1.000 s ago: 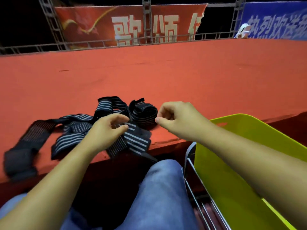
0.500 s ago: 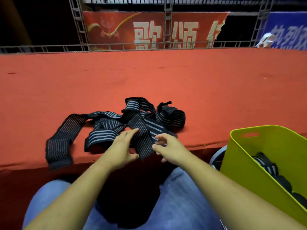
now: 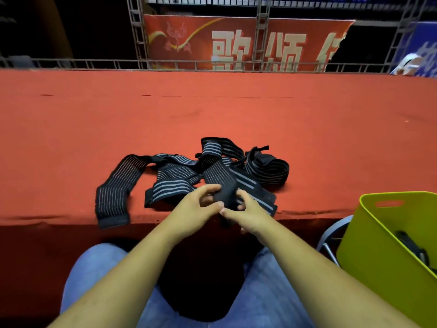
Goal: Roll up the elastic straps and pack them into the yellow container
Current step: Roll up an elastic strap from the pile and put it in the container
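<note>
Both hands were clamped on one black strap end [image 3: 225, 196]. The left hand [image 3: 192, 210] curled its thumb and fingers round the end's left side, and the right hand [image 3: 249, 213] pinched its right side, thumb tips close together beneath it. From the grip I watched that strap run away into the tangle of elastic straps [image 3: 175, 183], which lay just beyond and left of the grip on the red cloth [image 3: 212, 114]. One long end trailed far left, over the cloth's near edge. Beyond and right of the grip sat a loosely coiled strap [image 3: 267, 168]. The yellow container [image 3: 369, 235] stood well right of the grip and lower than it. I could see dark packed straps [image 3: 411, 247] inside but could not count them.
</note>
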Demonstrator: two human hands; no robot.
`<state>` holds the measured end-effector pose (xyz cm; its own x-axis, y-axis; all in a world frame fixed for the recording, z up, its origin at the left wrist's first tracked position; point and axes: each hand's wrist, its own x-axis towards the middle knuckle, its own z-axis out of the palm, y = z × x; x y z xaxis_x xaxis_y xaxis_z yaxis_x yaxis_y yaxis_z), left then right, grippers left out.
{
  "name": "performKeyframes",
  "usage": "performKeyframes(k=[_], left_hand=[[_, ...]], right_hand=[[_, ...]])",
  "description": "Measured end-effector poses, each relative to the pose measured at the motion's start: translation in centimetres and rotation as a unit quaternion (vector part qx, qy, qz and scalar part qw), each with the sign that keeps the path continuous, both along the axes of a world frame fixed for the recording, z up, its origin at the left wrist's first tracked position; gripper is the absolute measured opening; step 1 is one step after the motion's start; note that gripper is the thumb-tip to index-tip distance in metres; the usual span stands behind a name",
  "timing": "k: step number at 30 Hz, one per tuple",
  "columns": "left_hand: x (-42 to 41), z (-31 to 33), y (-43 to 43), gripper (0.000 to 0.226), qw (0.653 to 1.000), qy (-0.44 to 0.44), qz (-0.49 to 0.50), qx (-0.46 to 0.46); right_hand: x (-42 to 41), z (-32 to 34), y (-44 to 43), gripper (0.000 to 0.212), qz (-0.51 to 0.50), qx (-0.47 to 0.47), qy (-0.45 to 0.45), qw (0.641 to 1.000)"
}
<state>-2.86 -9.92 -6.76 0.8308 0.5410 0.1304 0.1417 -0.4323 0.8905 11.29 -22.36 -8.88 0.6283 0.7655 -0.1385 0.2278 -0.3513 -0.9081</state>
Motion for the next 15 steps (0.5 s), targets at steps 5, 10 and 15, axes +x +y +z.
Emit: performKeyframes(k=[5, 10, 15], left_hand=[[0.6, 0.2, -0.5, 0.037, 0.997, -0.008, 0.065, -0.042], [1.0, 0.0, 0.2, 0.035, 0.971, -0.082, 0.122, -0.189], [0.5, 0.8, -0.4, 0.037, 0.987, -0.048, 0.089, -0.127]], right_hand=[[-0.7, -0.2, -1.0, 0.014, 0.074, 0.063, -0.053, 0.994], [-0.6, -0.8, -2.1, 0.021, 0.151, 0.044, -0.115, 0.981], [-0.2, -0.1, -3.0, 0.036, 0.132, -0.009, -0.028, 0.991]])
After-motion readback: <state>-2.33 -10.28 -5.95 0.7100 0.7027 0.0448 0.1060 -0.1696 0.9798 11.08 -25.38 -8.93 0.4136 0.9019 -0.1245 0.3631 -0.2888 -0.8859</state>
